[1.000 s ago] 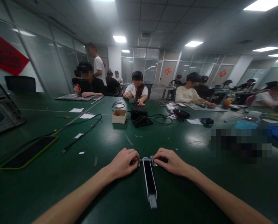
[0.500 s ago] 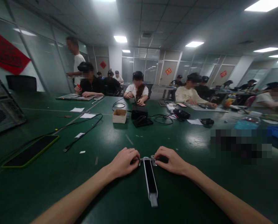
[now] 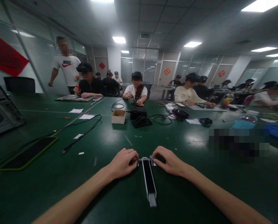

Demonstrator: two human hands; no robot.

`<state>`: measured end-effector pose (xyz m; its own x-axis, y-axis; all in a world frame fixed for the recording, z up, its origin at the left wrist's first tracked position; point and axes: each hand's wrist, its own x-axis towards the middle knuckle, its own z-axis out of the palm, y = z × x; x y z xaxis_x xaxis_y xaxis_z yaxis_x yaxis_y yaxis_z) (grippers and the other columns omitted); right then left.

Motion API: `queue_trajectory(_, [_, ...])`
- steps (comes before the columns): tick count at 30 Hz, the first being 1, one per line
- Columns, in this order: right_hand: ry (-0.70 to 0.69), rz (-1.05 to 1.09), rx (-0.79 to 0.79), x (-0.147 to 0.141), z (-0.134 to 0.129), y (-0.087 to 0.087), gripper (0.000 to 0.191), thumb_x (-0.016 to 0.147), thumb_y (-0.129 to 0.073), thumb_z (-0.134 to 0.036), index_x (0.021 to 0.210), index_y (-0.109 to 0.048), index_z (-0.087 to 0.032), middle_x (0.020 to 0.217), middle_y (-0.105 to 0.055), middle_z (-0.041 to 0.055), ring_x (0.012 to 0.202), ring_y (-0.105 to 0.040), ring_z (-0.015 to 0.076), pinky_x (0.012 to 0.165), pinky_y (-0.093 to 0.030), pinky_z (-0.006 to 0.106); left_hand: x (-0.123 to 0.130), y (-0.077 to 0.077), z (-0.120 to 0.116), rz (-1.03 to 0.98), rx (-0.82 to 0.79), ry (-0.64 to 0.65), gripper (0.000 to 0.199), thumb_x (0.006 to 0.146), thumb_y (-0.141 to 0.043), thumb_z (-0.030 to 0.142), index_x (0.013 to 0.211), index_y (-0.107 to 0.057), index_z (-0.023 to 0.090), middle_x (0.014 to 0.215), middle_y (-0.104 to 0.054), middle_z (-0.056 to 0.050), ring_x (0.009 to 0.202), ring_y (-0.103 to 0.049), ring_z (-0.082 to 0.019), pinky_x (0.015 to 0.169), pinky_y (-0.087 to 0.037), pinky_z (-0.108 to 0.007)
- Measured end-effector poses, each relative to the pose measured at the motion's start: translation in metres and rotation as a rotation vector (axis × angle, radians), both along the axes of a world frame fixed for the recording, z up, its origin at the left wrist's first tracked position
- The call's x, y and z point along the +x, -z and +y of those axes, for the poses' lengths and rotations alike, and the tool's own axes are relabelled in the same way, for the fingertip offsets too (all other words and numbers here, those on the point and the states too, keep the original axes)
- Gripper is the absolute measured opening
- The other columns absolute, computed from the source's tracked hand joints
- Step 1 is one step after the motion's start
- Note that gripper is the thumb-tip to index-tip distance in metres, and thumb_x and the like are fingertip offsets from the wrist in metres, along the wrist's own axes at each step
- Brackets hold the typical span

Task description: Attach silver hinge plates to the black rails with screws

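A long narrow piece [image 3: 149, 179] with a white frame, a black face and a grey tab at its near end lies on the green table in front of me. Small metal fittings stick out on both sides of its far end. My left hand [image 3: 123, 162] is closed, fingertips pinching the left metal fitting [image 3: 140, 160]. On the other side, my right hand [image 3: 168, 161] pinches the right metal bracket [image 3: 154, 162] between thumb and fingers. Fingertips partly cover both fittings, so their exact shape is hidden.
A phone with a green edge [image 3: 29, 153] and a black cable [image 3: 82, 133] lie to the left. Ahead are an open small box [image 3: 118, 117] and a black device [image 3: 139, 113]. Blue tray [image 3: 276, 132] at right. Several people sit around; one person [image 3: 67, 68] stands at the left.
My hands and the long piece hold nearly the same pose; the view has shifted slightly. The standing person at the back left has turned and moved a little left.
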<state>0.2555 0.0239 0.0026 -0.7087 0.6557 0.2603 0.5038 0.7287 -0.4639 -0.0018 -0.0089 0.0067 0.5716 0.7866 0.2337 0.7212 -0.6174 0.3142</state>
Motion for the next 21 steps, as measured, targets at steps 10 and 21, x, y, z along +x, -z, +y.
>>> queue_trajectory(10, [0.009, -0.044, -0.01, -0.0026, -0.0032, -0.0044, 0.009, 0.087, -0.056, -0.021, 0.094, -0.059, -0.017, 0.095, -0.057, 0.0049, 0.086, -0.053, 0.0165, 0.076, -0.047, 0.031, 0.0002, 0.0035, 0.0005, -0.003, 0.008, -0.02, 0.011, 0.085, -0.05, 0.02, 0.093, -0.057, 0.018, 0.084, -0.061, -0.001, 0.074, -0.054, -0.016, 0.07, -0.037, -0.03])
queue_trajectory(21, [0.047, -0.108, 0.006, -0.0063, -0.006, -0.0058, 0.012, 0.09, -0.049, -0.023, 0.096, -0.059, -0.018, 0.097, -0.058, 0.0058, 0.087, -0.053, 0.0182, 0.078, -0.045, 0.034, 0.0023, -0.0003, -0.0034, -0.004, -0.008, -0.043, 0.01, 0.084, -0.05, 0.017, 0.091, -0.057, 0.018, 0.082, -0.061, -0.001, 0.072, -0.054, -0.016, 0.071, -0.037, -0.03])
